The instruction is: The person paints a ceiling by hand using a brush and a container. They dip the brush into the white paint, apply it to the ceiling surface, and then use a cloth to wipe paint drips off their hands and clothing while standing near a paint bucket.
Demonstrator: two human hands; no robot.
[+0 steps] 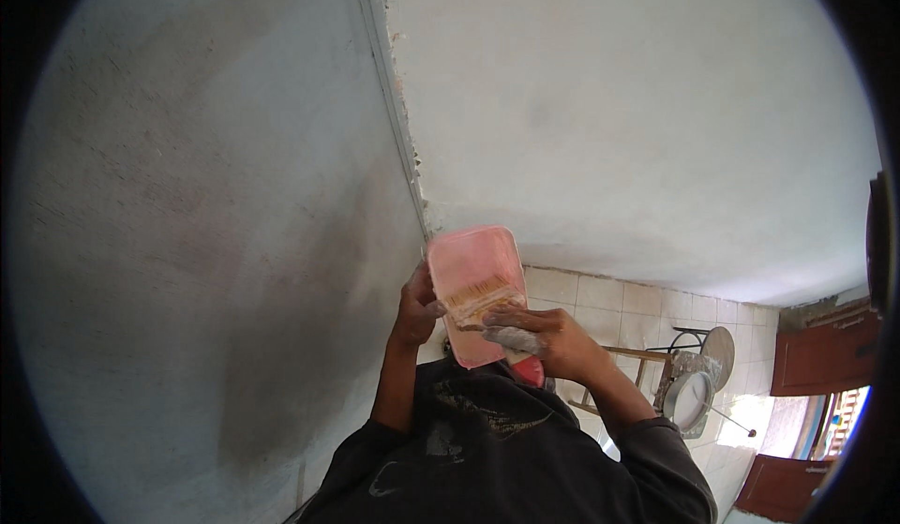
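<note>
My left hand (pixel 415 313) grips the left side of a pink, rounded-rectangular plastic tub (pixel 474 250), held in front of my chest. Across the tub lies a wide paintbrush (pixel 480 296), its pale bristles smeared with white. My right hand (pixel 555 338) is closed around the brush, the fingers coated in white-grey residue. Below that hand the brush's red handle end (pixel 528 371) sticks out. The bristles overlap the tub; whether they touch its inside I cannot tell.
A grey-smudged wall (pixel 309 243) rises close on my left, meeting a whitish wall (pixel 609 112) at a rough-edged corner strip. To my right, on the tiled floor (pixel 642 301), stand a round stool (pixel 718 359) and a round white-stained container (pixel 689 400). Brown doors (pixel 814 360) flank an opening far right.
</note>
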